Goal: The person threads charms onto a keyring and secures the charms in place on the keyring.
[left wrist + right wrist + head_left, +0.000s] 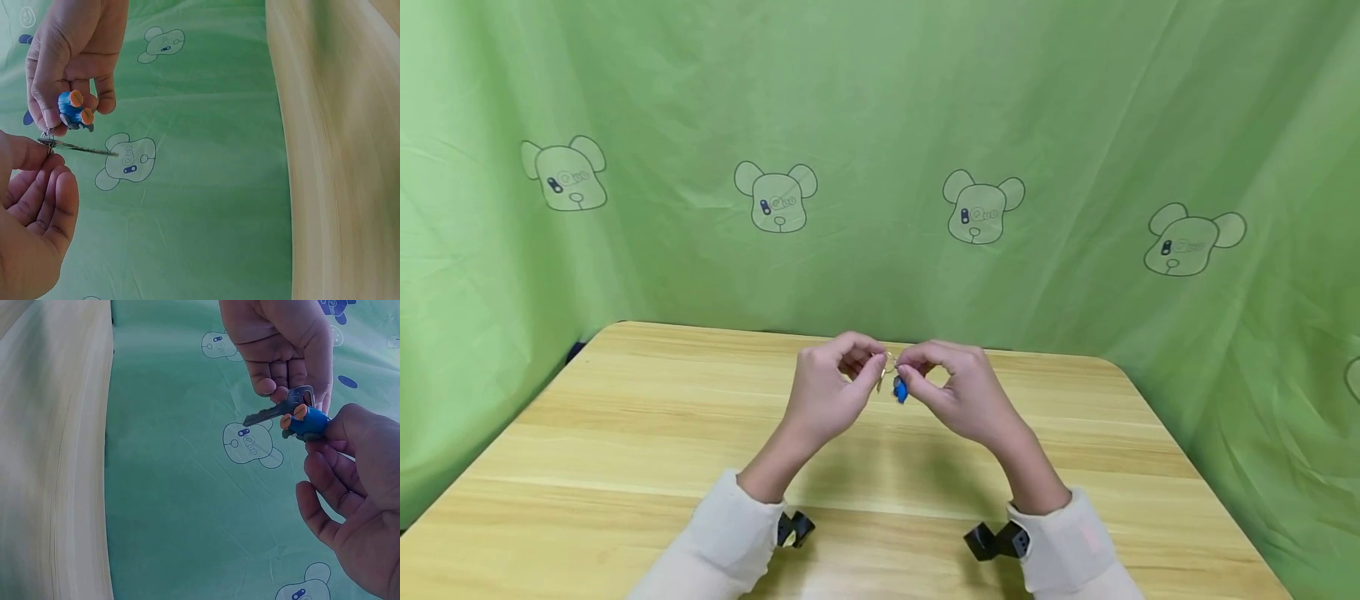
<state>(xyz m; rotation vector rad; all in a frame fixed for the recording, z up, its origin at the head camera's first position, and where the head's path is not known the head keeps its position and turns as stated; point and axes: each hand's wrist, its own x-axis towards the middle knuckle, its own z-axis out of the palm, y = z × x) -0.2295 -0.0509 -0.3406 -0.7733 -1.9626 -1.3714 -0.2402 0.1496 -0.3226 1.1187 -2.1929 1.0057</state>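
Observation:
Both hands are raised over the table and meet at a small key ring point(891, 363). My left hand point(831, 390) pinches the ring's left side between thumb and forefinger. A metal key point(275, 412) hangs from the ring beside those fingertips; in the left wrist view it appears nearly edge-on. With thumb and forefinger, my right hand point(961, 393) pinches the top of a keychain whose small blue figure point(900, 390) dangles below. Orange round feet point(76, 99) show on the figure. Fingertips partly hide where ring and keychain meet, so I cannot tell whether they are linked.
A wood-grain table point(647, 433) lies beneath the hands. Behind it and at the sides hangs a green curtain point(880, 108) printed with bear heads. Black wrist cameras point(996, 542) stick out from the pale sleeves point(722, 533).

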